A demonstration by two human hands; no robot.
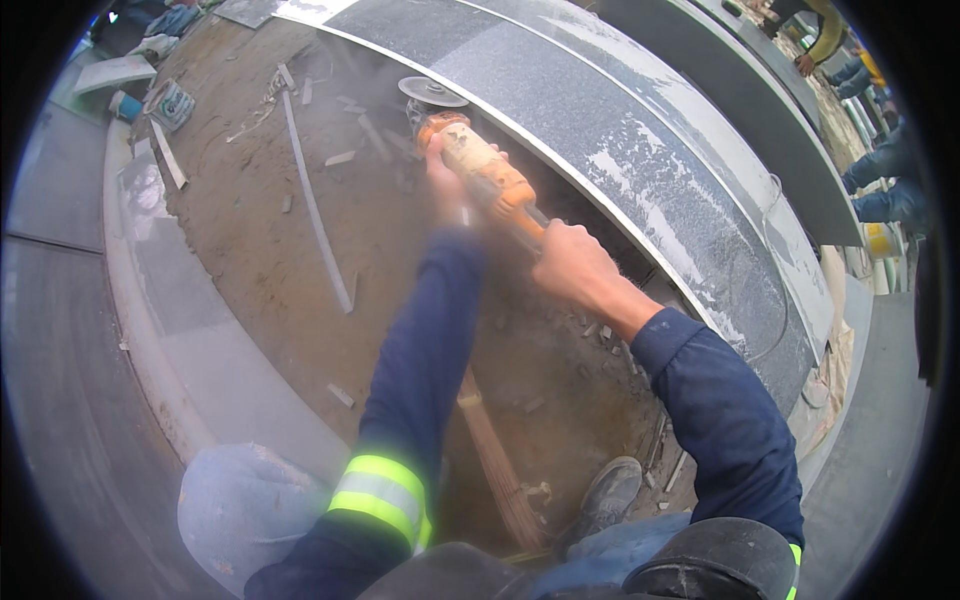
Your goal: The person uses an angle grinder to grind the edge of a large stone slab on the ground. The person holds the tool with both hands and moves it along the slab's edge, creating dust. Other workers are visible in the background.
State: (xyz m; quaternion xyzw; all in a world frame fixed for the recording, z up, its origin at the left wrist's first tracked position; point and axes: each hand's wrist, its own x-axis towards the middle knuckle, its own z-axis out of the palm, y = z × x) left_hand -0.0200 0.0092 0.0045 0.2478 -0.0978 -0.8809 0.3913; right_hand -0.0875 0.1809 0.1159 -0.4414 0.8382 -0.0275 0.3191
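Both my hands grip an orange angle grinder (487,170) held out ahead of me. My left hand (442,182) is wrapped round its body close behind the head, with its fingers partly hidden beneath. Farther back, my right hand (577,262) closes on the rear handle. The grinder's disc (433,92) lies flat beside the pale cut edge of a long grey stone slab (560,105); whether it touches the edge I cannot tell. Dust hazes the air around the tool and my left forearm.
Narrow stone strips (310,200) and chips litter the dirt ground. A broom (500,465) lies near my boot (608,495). On the left are more slabs (215,330) and a white bucket (170,105). A cable (775,270) crosses the slab; other people (885,165) work at far right.
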